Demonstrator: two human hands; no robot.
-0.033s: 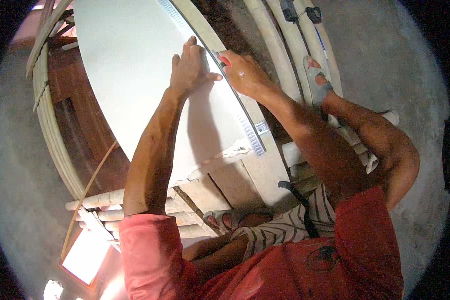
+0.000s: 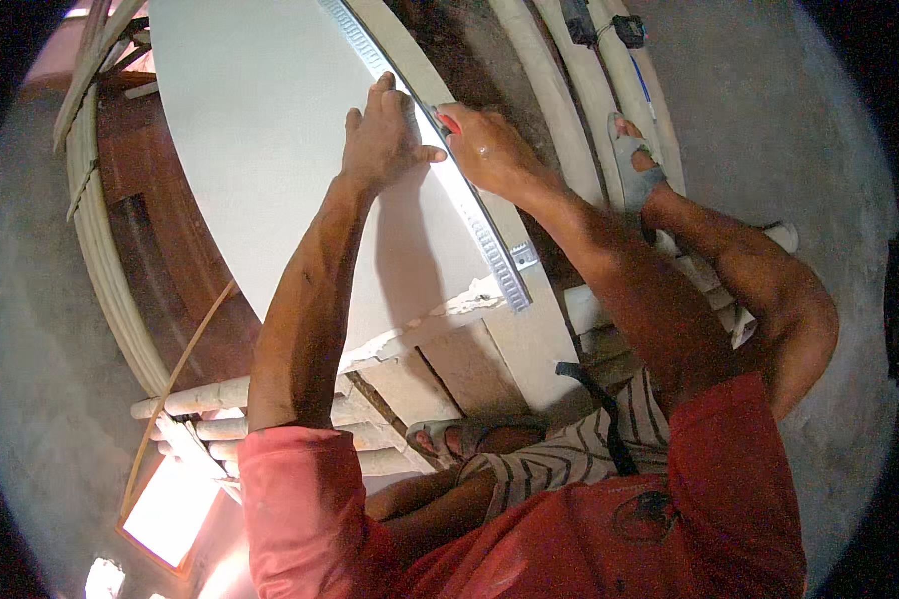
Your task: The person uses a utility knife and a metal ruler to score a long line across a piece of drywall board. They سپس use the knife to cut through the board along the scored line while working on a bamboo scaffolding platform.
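Observation:
A large white board (image 2: pixel 280 150) lies in front of me, its near end broken and ragged. Along its right side runs a slotted metal strip (image 2: pixel 484 238). My left hand (image 2: pixel 382 140) presses down on this strip, fingers stretched out and thumb spread to the right. Just across the strip, my right hand (image 2: pixel 494 150) is closed around a small red-handled utility knife (image 2: pixel 449 123). Its tip sits against the strip's right edge; most of the handle is hidden in my fingers.
Wooden planks (image 2: pixel 469 369) carry the board. Bamboo poles (image 2: pixel 559 110) run along the right, with a black object (image 2: pixel 627 31) on them. More bamboo (image 2: pixel 110 260) curves along the left. My sandalled foot (image 2: pixel 634 165) rests by the right poles. A bright panel (image 2: pixel 175 509) stands lower left.

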